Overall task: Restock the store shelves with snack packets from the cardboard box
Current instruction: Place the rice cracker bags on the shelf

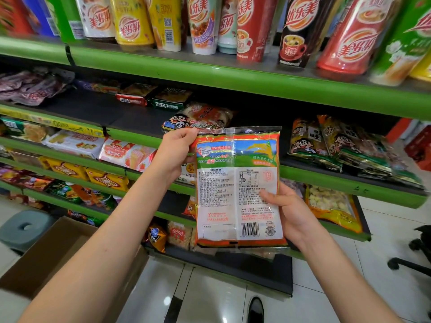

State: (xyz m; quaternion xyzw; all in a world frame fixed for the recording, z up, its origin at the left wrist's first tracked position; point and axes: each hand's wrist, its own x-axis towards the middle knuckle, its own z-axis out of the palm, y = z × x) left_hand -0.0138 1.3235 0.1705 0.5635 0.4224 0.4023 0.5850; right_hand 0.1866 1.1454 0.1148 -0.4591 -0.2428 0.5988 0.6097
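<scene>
Green shelving (233, 76) fills the background; before it, a snack packet (238, 185) is pinched by the left hand (173, 152) and gripped by the right hand (289, 210). It should be laid flat, label forward.

Bright, even indoor light is filling the aisle, glare spots shining on the glossy floor tiles (168, 299). Deep shadow is pooling under the green shelves (210, 73). Wide-angle distortion is bending the frame's edges, where the drink cups (345, 38) are blurring.
</scene>
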